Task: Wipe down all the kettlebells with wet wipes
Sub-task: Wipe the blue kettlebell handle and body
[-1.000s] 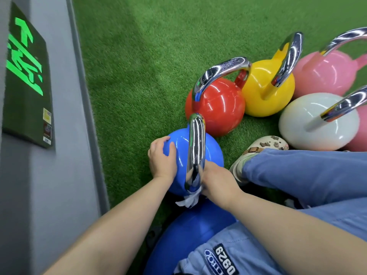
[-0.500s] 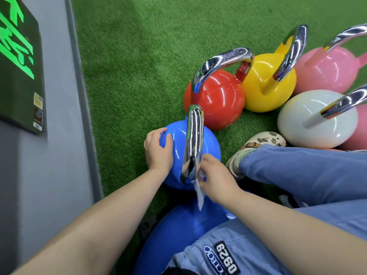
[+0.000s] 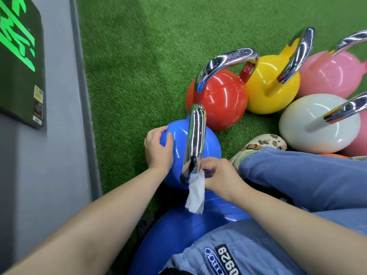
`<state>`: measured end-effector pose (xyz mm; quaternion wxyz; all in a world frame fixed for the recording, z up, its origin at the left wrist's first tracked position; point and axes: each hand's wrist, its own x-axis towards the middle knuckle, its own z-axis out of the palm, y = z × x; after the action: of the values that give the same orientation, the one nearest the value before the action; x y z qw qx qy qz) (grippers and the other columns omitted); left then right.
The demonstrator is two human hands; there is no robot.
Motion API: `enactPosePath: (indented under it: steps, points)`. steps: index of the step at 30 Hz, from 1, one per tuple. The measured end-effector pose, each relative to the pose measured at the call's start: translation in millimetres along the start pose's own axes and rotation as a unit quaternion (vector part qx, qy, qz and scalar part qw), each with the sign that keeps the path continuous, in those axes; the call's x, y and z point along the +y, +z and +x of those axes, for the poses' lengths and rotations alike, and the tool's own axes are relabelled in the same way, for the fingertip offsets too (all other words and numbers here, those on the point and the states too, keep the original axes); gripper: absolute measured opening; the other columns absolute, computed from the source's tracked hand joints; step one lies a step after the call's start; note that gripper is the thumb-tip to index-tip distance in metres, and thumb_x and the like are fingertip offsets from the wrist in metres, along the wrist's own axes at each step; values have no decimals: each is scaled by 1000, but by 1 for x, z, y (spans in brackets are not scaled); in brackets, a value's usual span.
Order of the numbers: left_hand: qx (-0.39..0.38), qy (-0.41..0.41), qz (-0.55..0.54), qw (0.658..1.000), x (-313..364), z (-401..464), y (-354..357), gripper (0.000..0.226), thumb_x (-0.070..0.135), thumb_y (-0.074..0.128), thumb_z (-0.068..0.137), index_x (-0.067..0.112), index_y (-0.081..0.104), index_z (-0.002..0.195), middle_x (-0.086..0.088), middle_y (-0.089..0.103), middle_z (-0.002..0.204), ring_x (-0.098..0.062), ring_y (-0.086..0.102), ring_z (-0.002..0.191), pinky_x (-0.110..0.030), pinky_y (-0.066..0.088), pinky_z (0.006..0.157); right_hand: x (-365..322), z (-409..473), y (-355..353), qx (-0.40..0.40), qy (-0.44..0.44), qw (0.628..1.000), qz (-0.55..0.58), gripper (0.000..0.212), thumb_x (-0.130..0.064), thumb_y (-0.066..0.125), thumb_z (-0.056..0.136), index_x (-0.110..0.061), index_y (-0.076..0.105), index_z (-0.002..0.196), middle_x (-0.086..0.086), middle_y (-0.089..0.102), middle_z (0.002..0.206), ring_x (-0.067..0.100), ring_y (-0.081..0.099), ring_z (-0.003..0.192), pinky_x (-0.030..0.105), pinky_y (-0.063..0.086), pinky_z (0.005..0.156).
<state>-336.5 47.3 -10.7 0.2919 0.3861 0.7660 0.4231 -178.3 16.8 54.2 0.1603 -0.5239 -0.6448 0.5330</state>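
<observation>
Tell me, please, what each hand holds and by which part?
The right hand pinches the wipe by its top end; the left hand grips the blue kettlebell's side.

Green artificial turf (image 3: 149, 56) covers the floor. Along its left edge runs a darker grey strip (image 3: 85, 108), beside a grey wall (image 3: 49, 175). A dark panel (image 3: 19, 62) with bright green markings and small stickers is fixed to the wall. Lighting is even and bright.
</observation>
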Motion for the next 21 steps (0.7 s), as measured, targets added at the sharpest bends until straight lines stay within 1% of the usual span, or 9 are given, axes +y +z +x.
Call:
enactPosePath:
  steps: [2, 4, 6, 8, 11, 14, 16, 18, 21]
  points:
    - [-3, -2, 2, 1000, 0, 0, 0, 42, 32, 44, 78, 10, 65, 108, -8, 58, 115, -26, 51, 110, -28, 36, 98, -9, -5, -4, -6, 25, 994, 102, 4, 7, 67, 76, 7, 69, 79, 11, 61, 78, 12, 53, 76, 31, 48, 69]
    - [-6, -2, 4, 1000, -1, 1, 0, 43, 32, 44, 78, 10, 64, 108, -9, 57, 115, -26, 51, 111, -26, 35, 97, -17, -8, -1, -12, 61, 974, 219, 9, 4, 63, 82, -3, 69, 82, 5, 63, 77, 11, 55, 74, 25, 45, 67]
    - [-10, 0, 3, 1000, 0, 0, 0, 44, 32, 44, 78, 9, 64, 109, -9, 57, 116, -25, 51, 111, -23, 33, 95, -19, -8, 5, -15, 87, 959, 270, 8, -3, 64, 84, -9, 66, 88, -3, 67, 77, 8, 60, 70, 20, 48, 64]
    - [-11, 0, 5, 1000, -1, 1, 0, 42, 31, 44, 79, 9, 64, 109, -10, 57, 116, -25, 50, 111, -21, 32, 94, -15, -6, 12, -35, 93, 978, 184, 20, -11, 71, 78, -8, 62, 95, -2, 68, 82, 9, 62, 72, 23, 52, 65]
    - [-5, -5, 8, 1000, -3, 0, 0, 27, 20, 52, 88, 9, 64, 110, -10, 57, 116, -26, 50, 112, -21, 31, 94, -7, -3, 21, -51, 66, 996, -22, 34, -17, 63, 66, -6, 62, 98, 7, 67, 91, 16, 60, 80, 33, 51, 77]
    - [-3, -7, 7, 1000, -3, 0, 1, 23, 12, 54, 89, 9, 63, 110, -9, 56, 117, -26, 49, 113, -22, 32, 94, -11, -2, 25, -40, 57, 997, -27, 23, -16, 67, 70, -2, 62, 86, 15, 65, 84, 19, 57, 72, 37, 49, 73]
    - [-10, -5, 3, 1000, -3, 1, 0, 26, 18, 52, 88, 8, 64, 109, -10, 56, 116, -27, 50, 112, -24, 33, 94, -25, -1, 22, -45, 63, 995, 57, 17, -19, 74, 70, -9, 61, 75, 8, 61, 68, 11, 54, 61, 29, 47, 60]
    - [-21, 1, -1, 1000, -2, 1, -1, 39, 29, 48, 81, 7, 64, 108, -11, 57, 115, -26, 51, 111, -24, 34, 93, -42, 3, 17, -23, 110, 977, 181, 21, -28, 71, 71, -9, 61, 73, 7, 56, 60, 10, 46, 43, 18, 37, 40]
    - [-14, 3, -2, 1000, -4, 2, -1, 35, 26, 53, 81, 6, 65, 107, -11, 58, 113, -25, 51, 109, -28, 37, 95, -60, 20, 10, 24, 183, 937, 296, 20, -29, 58, 87, -11, 60, 78, 17, 54, 66, 13, 40, 38, 16, 27, 35]
